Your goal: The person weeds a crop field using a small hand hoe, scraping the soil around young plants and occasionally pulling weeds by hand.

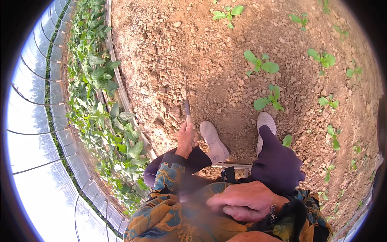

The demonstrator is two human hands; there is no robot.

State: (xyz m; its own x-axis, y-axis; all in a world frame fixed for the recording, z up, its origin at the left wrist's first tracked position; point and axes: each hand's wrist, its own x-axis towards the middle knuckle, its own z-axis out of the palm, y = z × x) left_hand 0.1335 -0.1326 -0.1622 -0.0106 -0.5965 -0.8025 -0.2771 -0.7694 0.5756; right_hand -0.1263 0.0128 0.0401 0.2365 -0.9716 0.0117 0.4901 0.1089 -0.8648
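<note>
My left hand (pixel 186 136) is closed around the pale handle of a slim hand tool (pixel 187 107), whose thin dark metal end points away over the crumbly soil. The tool's far tip is hard to tell from the ground. Near my lap, my right hand (pixel 246 201) rests with curled fingers against the patterned orange and blue garment (pixel 160 219). Whether it holds anything cannot be seen. My two light shoes (pixel 213 139) stand apart on the soil, with a leafy seedling (pixel 270 99) just beyond the right one.
Rows of seedlings (pixel 325 60) grow to the right. On the left, a pale border strip (pixel 121 87) edges a bed of dense leafy plants (pixel 99 72). Beyond it curves a clear plastic greenhouse wall (pixel 30 121) with thin hoops. Part of a low seat frame (pixel 239 166) shows between my legs.
</note>
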